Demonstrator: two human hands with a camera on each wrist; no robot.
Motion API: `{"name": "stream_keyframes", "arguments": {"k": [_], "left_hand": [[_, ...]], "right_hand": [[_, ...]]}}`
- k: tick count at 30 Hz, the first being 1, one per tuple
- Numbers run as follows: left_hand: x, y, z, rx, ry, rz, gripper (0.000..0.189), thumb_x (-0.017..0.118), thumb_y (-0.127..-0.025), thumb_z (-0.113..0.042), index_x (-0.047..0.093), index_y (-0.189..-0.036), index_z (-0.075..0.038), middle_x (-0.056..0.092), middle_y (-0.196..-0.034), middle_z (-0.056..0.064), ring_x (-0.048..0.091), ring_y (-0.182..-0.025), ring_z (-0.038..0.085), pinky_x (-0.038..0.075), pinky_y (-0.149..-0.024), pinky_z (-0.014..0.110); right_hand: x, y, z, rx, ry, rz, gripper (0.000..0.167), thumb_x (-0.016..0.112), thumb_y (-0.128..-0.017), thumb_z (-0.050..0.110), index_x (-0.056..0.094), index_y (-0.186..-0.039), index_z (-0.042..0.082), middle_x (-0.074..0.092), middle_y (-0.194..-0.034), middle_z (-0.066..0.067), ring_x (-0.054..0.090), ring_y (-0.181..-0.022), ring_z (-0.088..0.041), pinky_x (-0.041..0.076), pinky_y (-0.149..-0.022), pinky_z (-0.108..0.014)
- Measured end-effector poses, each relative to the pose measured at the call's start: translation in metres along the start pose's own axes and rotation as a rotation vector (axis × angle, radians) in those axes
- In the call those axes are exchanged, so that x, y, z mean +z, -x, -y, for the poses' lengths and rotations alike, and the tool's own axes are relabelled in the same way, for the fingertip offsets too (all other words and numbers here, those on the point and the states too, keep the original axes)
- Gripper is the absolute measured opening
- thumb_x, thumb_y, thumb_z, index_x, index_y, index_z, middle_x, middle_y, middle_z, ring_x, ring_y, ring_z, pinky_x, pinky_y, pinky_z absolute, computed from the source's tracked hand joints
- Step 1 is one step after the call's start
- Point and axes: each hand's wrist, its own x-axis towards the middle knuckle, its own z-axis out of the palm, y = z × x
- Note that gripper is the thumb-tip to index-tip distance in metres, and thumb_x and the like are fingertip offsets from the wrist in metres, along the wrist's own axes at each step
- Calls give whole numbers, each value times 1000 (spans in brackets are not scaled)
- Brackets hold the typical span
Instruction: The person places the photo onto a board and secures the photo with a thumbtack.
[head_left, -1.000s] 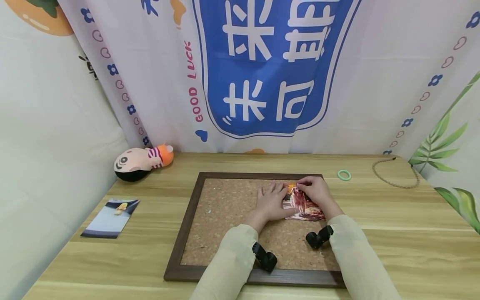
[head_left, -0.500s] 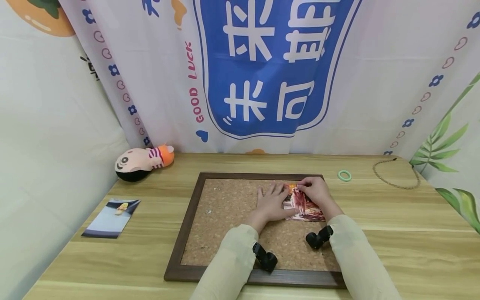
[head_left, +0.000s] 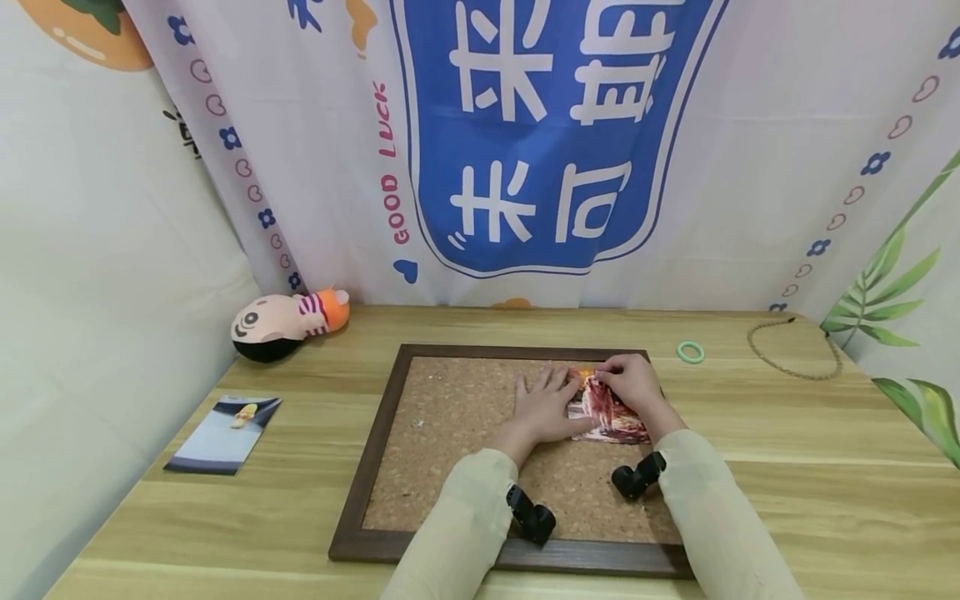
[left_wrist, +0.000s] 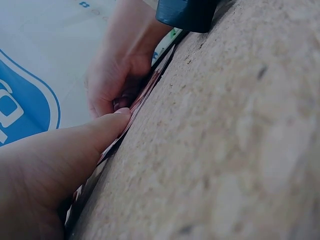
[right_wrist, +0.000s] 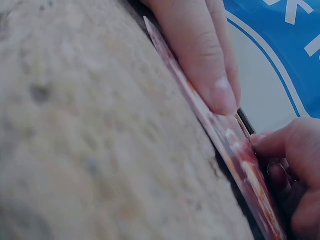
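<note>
A reddish photo print (head_left: pixel 606 414) lies at the upper right of a framed cork board (head_left: pixel 446 433). My left hand (head_left: pixel 542 407) rests on it and on the cork with fingers spread; in the right wrist view its thumb (right_wrist: pixel 220 92) presses the print's surface. The right hand (head_left: pixel 632 385) is curled at the print's top part, thumb and fingertips pinched together. Whatever small thing sits between those fingertips is hidden in every view. In the left wrist view the right hand (left_wrist: pixel 117 75) stands just beyond the left thumb (left_wrist: pixel 117 120).
Left of the board lie another photo print (head_left: pixel 225 435) and a plush doll (head_left: pixel 288 323). To the right are a light green ring (head_left: pixel 690 352) and a thin cord loop (head_left: pixel 795 354). A printed cloth (head_left: pixel 322 167) hangs behind the wooden table (head_left: pixel 787 450).
Both hands stay in place on the print and board. The whole head view shifts very slightly.
</note>
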Motion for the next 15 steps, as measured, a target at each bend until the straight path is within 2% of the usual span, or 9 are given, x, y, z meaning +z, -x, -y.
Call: {"name": "stream_keyframes", "arguments": {"k": [6, 11, 15], "left_hand": [[-1, -1, 2, -4, -6, -4, 72, 41, -76, -65, 27, -136, -27, 16, -142, -1, 5, -129, 21, 3, -95, 55], [-1, 0, 1, -3, -19, 5, 73, 39, -76, -66, 26, -137, -28, 16, -142, -1, 5, -129, 21, 3, -95, 54], [-1, 1, 1, -2, -23, 5, 73, 39, -76, -66, 25, -137, -28, 15, -142, -1, 5, -129, 20, 3, -95, 54]], "right_hand": [[1, -1, 0, -16, 16, -6, 16, 60, -80, 14, 66, -85, 0, 62, -87, -14, 55, -81, -28, 42, -69, -40], [2, 0, -3, -17, -8, -21, 23, 58, -82, 20, 66, -89, -1, 60, -92, -17, 54, -87, -31, 41, -74, -43], [4, 1, -4, -27, -39, -44, 22, 57, -83, 19, 66, -91, 1, 60, -95, -16, 53, -89, -31, 40, -75, -44]]}}
